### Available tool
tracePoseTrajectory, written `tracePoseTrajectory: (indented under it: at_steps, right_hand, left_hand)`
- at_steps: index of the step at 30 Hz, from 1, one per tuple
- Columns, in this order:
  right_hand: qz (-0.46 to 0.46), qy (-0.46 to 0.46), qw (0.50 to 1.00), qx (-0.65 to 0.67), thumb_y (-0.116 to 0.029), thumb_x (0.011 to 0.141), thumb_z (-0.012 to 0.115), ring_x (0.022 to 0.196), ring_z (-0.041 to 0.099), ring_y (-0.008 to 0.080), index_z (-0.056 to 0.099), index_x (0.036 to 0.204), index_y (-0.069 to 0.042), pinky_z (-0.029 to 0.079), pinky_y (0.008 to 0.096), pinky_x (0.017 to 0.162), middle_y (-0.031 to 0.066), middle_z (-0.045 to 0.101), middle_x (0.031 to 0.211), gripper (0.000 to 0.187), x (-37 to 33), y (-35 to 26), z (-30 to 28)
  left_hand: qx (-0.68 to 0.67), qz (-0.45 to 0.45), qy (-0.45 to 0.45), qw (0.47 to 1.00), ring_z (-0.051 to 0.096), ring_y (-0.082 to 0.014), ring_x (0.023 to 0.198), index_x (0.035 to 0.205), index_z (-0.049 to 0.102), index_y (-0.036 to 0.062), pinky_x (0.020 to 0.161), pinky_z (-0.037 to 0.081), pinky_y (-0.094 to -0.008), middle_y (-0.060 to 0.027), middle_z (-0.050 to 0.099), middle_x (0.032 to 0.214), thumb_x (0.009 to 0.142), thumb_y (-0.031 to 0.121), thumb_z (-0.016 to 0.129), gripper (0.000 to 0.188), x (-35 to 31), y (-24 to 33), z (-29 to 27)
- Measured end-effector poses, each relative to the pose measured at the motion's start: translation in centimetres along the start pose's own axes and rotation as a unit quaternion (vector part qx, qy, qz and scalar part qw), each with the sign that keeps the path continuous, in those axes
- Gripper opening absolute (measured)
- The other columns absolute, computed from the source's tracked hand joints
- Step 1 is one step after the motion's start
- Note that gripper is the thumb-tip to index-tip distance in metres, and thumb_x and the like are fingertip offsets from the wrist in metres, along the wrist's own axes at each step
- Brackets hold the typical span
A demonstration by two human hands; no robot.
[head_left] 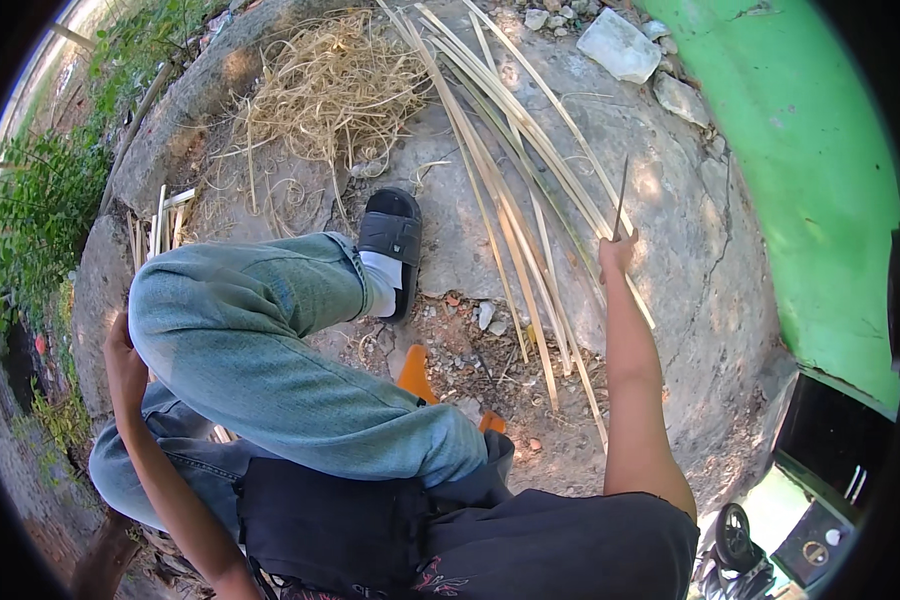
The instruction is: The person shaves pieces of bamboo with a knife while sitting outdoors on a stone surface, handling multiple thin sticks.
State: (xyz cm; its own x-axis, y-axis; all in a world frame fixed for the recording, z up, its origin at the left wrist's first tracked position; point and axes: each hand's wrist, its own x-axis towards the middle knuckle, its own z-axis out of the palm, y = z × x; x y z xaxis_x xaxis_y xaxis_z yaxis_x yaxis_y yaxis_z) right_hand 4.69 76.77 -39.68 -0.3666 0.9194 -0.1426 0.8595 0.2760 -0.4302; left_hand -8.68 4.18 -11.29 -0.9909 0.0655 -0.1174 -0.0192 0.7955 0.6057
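Note:
My right hand [618,257] is stretched forward over the concrete, its fingers closed on a knife. The narrow dark blade [624,185] points away from me. Beneath and beside that hand lie long, pale split-bamboo strips [515,200], fanned out from the far side toward me; some look greenish. My left hand [125,362] is low at the left, beside my raised, jeans-covered knee [185,300]. The knee hides its fingers, so I cannot see whether it holds anything. Near it, beyond the knee, is a bundle of shorter pale strips [160,228].
A tangled heap of thin shavings [340,90] lies at the far left. My foot in a black sandal [392,240] rests on the concrete. An orange object [413,372] sits among rubble below it. A green wall [800,150] bounds the right; pale stones [620,46] lie beside it.

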Motion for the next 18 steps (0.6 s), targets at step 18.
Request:
tracePoseTrajectory:
  at_steps: [18]
  right_hand:
    - [-0.137,0.092,0.984,-0.074,-0.02,0.079,0.061,0.093,0.061,0.0414,0.014,0.139,-0.007,0.049,0.0481,0.082,0.0264,0.063,0.098,0.077,4.2,1.2,0.3]
  left_hand:
    - [0.02,-0.051,0.0,0.998,0.056,-0.0183,0.1,0.113,0.055,-0.0061,0.089,0.042,-0.0321,-0.0154,0.063,0.107,0.079,0.009,0.059,0.038,-0.2,-2.4,0.3]
